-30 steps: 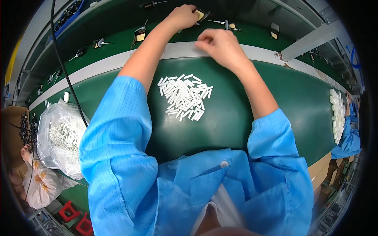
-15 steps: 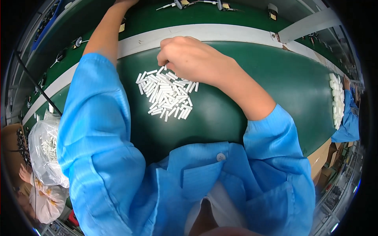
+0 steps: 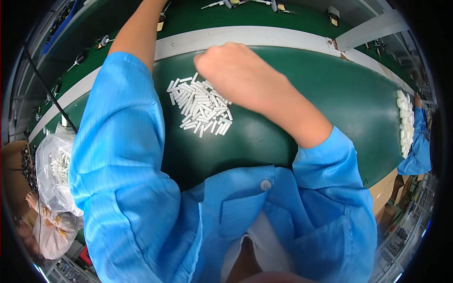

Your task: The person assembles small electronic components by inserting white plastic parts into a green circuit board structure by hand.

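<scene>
A loose pile of short white tubes [image 3: 200, 106] lies on the green worktop [image 3: 330, 104] in front of me. My right hand [image 3: 231, 70] is over the pile's far right part, back of the hand up and fingers curled in. Its fingertips are hidden beneath it, so what they pinch cannot be made out. One white tube stands up steeply right beside the fingers. My left forearm stretches forward past the top edge of the picture, and the left hand is out of sight.
Beyond a white rail [image 3: 245, 35], a green belt [image 3: 311, 21] carries small dark devices [image 3: 333, 16]. At left are a clear bag of white tubes [image 3: 59, 170] and a box of black parts [image 3: 16, 162]. White pieces [image 3: 405, 122] line the right end, near a person's blue sleeve [image 3: 417, 146].
My left arm reaches farther forward, and its hand has passed out of the top of the picture. My right hand remains over the pile, its fingers turned further out of sight.
</scene>
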The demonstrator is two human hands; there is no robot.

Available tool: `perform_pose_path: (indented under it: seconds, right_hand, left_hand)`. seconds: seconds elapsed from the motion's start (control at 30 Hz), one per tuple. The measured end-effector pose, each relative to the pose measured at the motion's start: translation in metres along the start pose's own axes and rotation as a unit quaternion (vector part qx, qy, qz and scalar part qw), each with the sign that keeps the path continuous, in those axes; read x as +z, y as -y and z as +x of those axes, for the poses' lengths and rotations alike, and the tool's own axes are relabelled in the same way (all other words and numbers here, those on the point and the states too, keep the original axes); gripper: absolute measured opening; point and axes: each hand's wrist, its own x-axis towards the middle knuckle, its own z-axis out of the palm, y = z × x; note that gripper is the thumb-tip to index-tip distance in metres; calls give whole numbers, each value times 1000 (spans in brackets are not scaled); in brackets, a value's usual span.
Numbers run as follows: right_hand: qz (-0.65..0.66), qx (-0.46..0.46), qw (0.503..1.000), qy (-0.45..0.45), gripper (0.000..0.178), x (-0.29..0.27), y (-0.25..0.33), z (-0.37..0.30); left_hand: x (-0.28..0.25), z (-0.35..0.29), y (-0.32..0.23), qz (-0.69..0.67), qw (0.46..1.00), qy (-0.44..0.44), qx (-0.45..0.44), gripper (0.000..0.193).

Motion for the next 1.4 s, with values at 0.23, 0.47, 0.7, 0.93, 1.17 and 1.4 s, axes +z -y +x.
perform_pose_path:
  seconds: [0.23,0.47,0.7,0.93,1.17,1.4]
  right_hand:
    - [420,216,880,-44,20,6,-68,18]
    - [537,292,781,-127,24,35,-76,21]
    - [541,299,779,-106,22,35,-72,23]
    - [627,285,685,-240,21,36,-80,24]
    - [248,217,878,-347,18,30,-66,24]
    - [163,226,908,-312,20,27,-94,17]
  left_hand:
    - [-2,-67,-16,-587,798,116,76,22]
    - [14,-134,-12,-919,348,186,-11,15]
    - [14,-141,-17,-929,344,133,-14,15]
    - [19,-169,-46,-890,445,98,-12,18]
    - [28,-180,-56,-874,483,44,-39,24]
    - [-10,-172,-51,-573,816,-52,51,26]
